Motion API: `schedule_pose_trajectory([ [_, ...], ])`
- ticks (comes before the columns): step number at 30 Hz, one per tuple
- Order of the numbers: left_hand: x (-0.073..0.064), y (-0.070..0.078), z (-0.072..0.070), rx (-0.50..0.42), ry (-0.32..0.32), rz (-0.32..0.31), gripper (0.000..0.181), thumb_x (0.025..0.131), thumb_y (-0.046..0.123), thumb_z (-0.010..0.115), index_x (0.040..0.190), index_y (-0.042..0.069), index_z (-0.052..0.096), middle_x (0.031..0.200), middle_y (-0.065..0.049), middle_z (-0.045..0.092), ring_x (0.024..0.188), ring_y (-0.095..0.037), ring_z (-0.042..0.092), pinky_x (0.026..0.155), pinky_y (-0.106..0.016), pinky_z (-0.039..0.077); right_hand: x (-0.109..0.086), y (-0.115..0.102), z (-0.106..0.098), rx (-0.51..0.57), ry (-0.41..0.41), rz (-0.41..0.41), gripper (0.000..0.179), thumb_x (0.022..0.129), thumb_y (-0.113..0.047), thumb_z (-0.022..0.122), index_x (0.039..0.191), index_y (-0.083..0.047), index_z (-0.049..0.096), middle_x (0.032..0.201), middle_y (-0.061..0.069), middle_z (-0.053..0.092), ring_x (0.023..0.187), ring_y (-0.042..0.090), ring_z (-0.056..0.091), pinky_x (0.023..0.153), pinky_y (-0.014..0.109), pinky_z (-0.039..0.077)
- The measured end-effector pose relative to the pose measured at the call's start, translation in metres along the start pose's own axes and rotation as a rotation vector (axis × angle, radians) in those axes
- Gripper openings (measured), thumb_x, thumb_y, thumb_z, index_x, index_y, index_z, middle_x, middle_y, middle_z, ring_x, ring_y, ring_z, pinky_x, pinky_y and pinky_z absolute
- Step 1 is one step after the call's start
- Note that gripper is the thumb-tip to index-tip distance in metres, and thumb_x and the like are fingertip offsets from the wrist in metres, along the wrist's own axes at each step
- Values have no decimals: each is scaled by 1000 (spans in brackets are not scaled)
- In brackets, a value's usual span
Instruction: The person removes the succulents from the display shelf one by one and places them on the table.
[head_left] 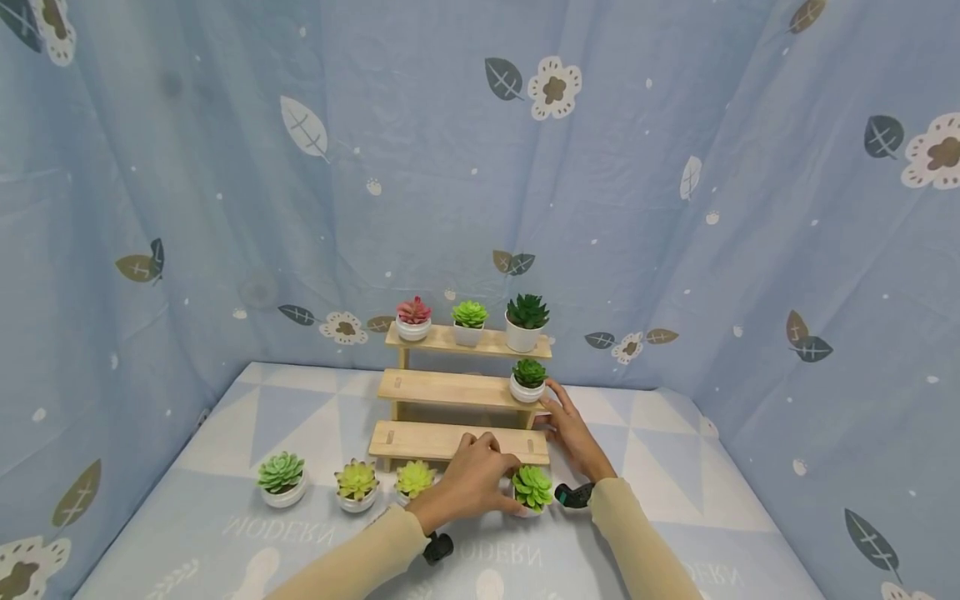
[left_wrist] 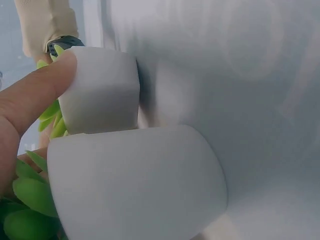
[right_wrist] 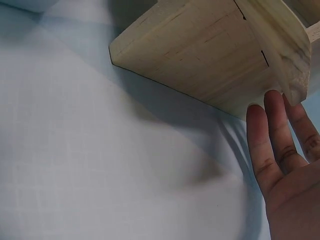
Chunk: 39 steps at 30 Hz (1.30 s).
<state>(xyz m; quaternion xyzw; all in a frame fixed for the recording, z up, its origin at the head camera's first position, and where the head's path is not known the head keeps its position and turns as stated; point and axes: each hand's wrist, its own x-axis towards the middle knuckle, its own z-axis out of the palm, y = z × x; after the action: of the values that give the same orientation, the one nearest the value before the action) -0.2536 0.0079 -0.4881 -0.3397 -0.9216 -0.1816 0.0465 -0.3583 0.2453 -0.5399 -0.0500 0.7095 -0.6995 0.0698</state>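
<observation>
My left hand (head_left: 476, 477) pinches a small bright-green artificial succulent (head_left: 533, 487) at the front of a three-step wooden stand (head_left: 453, 387). In the left wrist view its thumb presses on that plant's white pot (left_wrist: 102, 92). A second, nearer white pot (left_wrist: 137, 182) with green leaves fills the lower part there. My right hand (head_left: 573, 437) is at the stand's right side, fingers extended. The right wrist view has its fingertips right at the stand's wooden end (right_wrist: 295, 65). Beside those fingers, a dark-green succulent (head_left: 529, 375) sits on the middle step's right end.
On the top step stand a red succulent (head_left: 414, 312), a light-green one (head_left: 469, 314) and a tall dark-green one (head_left: 527, 313). Left of my left hand, a pale-green succulent (head_left: 282, 475) and two yellow-green ones (head_left: 356, 481) stand on the patterned tablecloth (head_left: 675, 467). A blue curtain (head_left: 435, 167) hangs behind.
</observation>
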Motion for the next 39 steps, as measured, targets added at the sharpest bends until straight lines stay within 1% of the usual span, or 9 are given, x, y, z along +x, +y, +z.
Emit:
schedule_pose_trajectory([
  [6,1,-1,2,29,-21,-12,49,72,60,89,107,27,79,80,15,68,94,-13,47,84,-38,34,0,0,0,-9,-7,-4,59,104,-52,56,156,-37,33,142,9,54,105,26,63,80,36,44],
  [15,2,5,2,144,-11,-21,51,67,63,91,100,26,78,79,15,59,86,-13,42,80,-37,34,-1,-3,1,-17,-1,5,59,102,-55,58,155,-41,35,142,10,55,109,30,63,80,38,43],
  [18,2,4,1,125,-21,-26,54,67,64,90,103,25,79,80,15,59,86,-13,42,80,-37,34,-2,-3,1,-19,-4,0,59,103,-54,56,155,-40,34,141,10,55,108,29,63,80,38,42],
  [20,3,1,1,66,-40,-27,57,67,63,90,108,25,79,84,15,61,87,-12,42,80,-36,33,-3,-2,2,-17,-4,-1,59,104,-52,55,156,-38,32,142,10,54,107,28,62,80,37,43],
  [23,4,-5,-3,-68,-69,-21,60,70,61,89,114,23,77,94,15,67,91,-11,45,81,-37,34,-5,-1,2,-11,2,5,57,105,-50,55,156,-38,33,141,9,54,106,28,61,81,36,43],
  [28,8,-12,-16,-309,-78,-13,55,78,55,87,118,18,75,104,7,73,99,-18,53,87,-43,39,-5,-1,2,-8,-2,5,55,106,-49,54,156,-36,33,140,9,54,107,29,61,80,36,44],
  [31,10,-15,-27,-431,-48,-41,53,83,49,86,121,14,73,105,1,73,104,-23,55,94,-49,40,-5,-1,2,-10,-9,-3,56,106,-50,53,156,-36,32,140,10,54,108,29,62,80,36,45],
  [34,15,-19,-35,-500,-2,-66,48,87,45,84,121,15,71,107,2,71,105,-21,59,97,-49,45,-4,-2,2,-11,-11,-9,56,106,-51,53,156,-37,32,139,10,55,108,28,63,81,37,47],
  [39,26,-26,-46,-609,88,-72,37,91,36,82,117,14,69,102,4,70,97,-17,67,85,-38,55,-3,-1,2,-9,-16,-15,57,106,-52,53,156,-37,31,138,11,57,107,26,63,82,37,47],
])
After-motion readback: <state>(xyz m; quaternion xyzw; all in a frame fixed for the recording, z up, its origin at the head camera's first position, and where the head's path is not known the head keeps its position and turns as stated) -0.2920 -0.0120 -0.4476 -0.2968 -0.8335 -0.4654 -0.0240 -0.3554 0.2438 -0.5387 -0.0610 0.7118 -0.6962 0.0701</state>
